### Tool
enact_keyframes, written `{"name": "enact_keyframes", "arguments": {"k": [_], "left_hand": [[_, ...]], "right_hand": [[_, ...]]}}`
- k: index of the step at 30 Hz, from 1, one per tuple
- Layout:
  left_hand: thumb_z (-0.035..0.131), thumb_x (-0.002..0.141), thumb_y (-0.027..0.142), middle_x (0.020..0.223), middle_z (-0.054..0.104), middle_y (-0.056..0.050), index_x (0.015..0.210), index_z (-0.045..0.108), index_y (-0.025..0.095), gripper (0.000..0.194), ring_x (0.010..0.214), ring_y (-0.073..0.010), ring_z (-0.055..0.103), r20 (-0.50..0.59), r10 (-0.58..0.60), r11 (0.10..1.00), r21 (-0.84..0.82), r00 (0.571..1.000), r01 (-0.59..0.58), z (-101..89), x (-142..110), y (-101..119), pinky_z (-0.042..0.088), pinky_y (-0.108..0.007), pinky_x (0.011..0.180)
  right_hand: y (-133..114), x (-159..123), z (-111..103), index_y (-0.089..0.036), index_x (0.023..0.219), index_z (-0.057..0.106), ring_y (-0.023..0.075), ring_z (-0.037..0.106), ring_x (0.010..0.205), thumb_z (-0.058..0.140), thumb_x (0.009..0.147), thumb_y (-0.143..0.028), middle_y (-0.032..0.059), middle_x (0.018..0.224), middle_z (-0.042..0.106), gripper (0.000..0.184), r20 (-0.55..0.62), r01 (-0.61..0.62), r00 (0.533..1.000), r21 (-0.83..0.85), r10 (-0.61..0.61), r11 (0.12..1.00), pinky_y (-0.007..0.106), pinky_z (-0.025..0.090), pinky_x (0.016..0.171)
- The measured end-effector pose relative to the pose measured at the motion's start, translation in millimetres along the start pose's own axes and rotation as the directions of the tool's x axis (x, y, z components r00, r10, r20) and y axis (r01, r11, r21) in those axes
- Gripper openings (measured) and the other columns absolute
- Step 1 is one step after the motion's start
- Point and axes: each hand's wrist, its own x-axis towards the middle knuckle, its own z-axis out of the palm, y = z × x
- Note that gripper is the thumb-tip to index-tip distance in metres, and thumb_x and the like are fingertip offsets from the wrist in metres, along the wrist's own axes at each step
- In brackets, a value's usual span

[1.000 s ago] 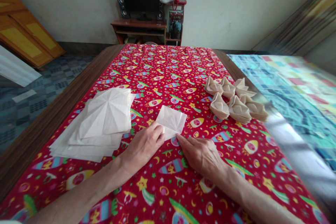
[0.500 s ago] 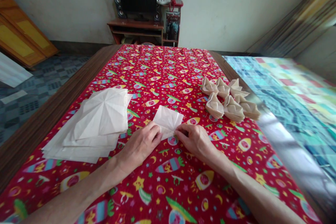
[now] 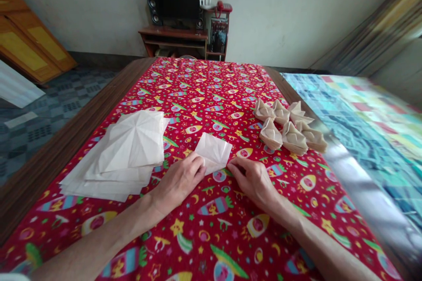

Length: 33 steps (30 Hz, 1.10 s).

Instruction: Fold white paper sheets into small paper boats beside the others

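Note:
A small white sheet of creased paper [image 3: 216, 149] lies on the patterned red cloth in front of me, its near part folded. My left hand [image 3: 184, 174] is closed on the paper's near left corner, thumb and fingers pinched together. My right hand [image 3: 252, 178] rests on the cloth at the paper's near right corner. Its fingers are pressed together, and no paper shows between them. To the left lies a stack of larger white paper sheets [image 3: 132, 145], the top one marked with creases that spread from its middle.
Several folded paper shapes [image 3: 294, 138] with pointed tips stand in two rows at the right. The red cloth [image 3: 211, 232] covers a dark wooden table [image 3: 108, 96]. Beyond it are a desk [image 3: 171, 31] with a monitor [image 3: 176, 2] and a red telephone [image 3: 224, 7].
My right hand has slid a little to the right, from on the paper to its near right corner. My left hand keeps its pinch. The view has shifted slightly.

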Motion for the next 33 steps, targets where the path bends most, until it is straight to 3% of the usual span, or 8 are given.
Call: {"name": "enact_keyframes", "arguments": {"k": [2, 4, 7, 9, 15, 33], "left_hand": [[0.042, 0.091, 0.021, 0.079, 0.051, 0.0, 0.077, 0.05, 0.019, 0.017, 0.067, -0.0114, 0.053, 0.003, -0.007, 1.0, -0.007, 1.0, 0.007, -1.5, 0, 1, 0.039, -0.022, 0.06], [0.042, 0.091, 0.02, 0.08, 0.051, 0.0, 0.077, 0.05, 0.019, 0.017, 0.068, -0.0115, 0.053, 0.0, -0.014, 1.0, -0.012, 1.0, 0.014, -2.3, 0, 2, 0.039, -0.022, 0.06], [0.042, 0.091, 0.02, 0.079, 0.051, 0.001, 0.077, 0.05, 0.019, 0.017, 0.067, -0.0109, 0.053, -0.004, -0.022, 1.0, -0.022, 1.0, 0.022, -2.1, 0, 2, 0.039, -0.022, 0.06], [0.042, 0.091, 0.02, 0.078, 0.05, 0.001, 0.076, 0.05, 0.019, 0.017, 0.066, -0.0105, 0.052, -0.005, -0.019, 0.999, -0.033, 1.0, 0.019, -1.4, 0, 2, 0.039, -0.022, 0.059], [0.043, 0.091, 0.02, 0.077, 0.05, 0.001, 0.076, 0.05, 0.019, 0.016, 0.065, -0.0107, 0.051, -0.003, -0.016, 1.0, -0.017, 1.0, 0.016, -0.7, 0, 1, 0.038, -0.023, 0.059], [0.045, 0.09, 0.018, 0.076, 0.049, 0.002, 0.073, 0.049, 0.019, 0.017, 0.066, -0.0108, 0.051, 0.022, -0.039, 0.997, -0.067, 0.999, 0.041, -4.4, 1, 2, 0.038, -0.023, 0.061]], "right_hand": [[2, -8, 1, -0.018, 0.091, 0.065, 0.011, 0.061, 0.064, 0.045, 0.093, -0.027, 0.0018, 0.077, 0.068, 0.022, -0.06, 0.059, 0.997, 0.065, -0.056, 0.996, 0.02, 0.042, 0.059], [3, -16, 2, -0.017, 0.105, 0.064, 0.0107, 0.059, 0.06, 0.043, 0.093, -0.023, 0.0019, 0.073, 0.066, 0.025, -0.055, 0.179, 0.982, -0.044, -0.181, 0.983, 0.02, 0.042, 0.055], [0, -22, 3, -0.013, 0.118, 0.059, 0.0105, 0.054, 0.053, 0.04, 0.092, -0.016, 0.0008, 0.065, 0.061, 0.032, 0.077, 0.377, 0.926, -0.264, -0.37, 0.888, 0.022, 0.037, 0.047], [-2, -23, 4, -0.011, 0.121, 0.056, 0.0107, 0.053, 0.054, 0.038, 0.092, -0.014, 0.0007, 0.066, 0.061, 0.033, 0.145, 0.429, 0.903, -0.33, -0.404, 0.841, 0.022, 0.035, 0.047], [-5, -22, 4, -0.008, 0.124, 0.051, 0.012, 0.054, 0.055, 0.038, 0.093, -0.014, 0.0016, 0.067, 0.06, 0.034, 0.179, 0.428, 0.904, -0.391, -0.389, 0.815, 0.024, 0.034, 0.046], [-8, -20, 1, -0.011, 0.122, 0.055, 0.0113, 0.053, 0.05, 0.04, 0.091, -0.015, 0.0001, 0.067, 0.059, 0.035, 0.183, 0.355, 0.934, -0.375, -0.308, 0.856, 0.025, 0.03, 0.045]]}}
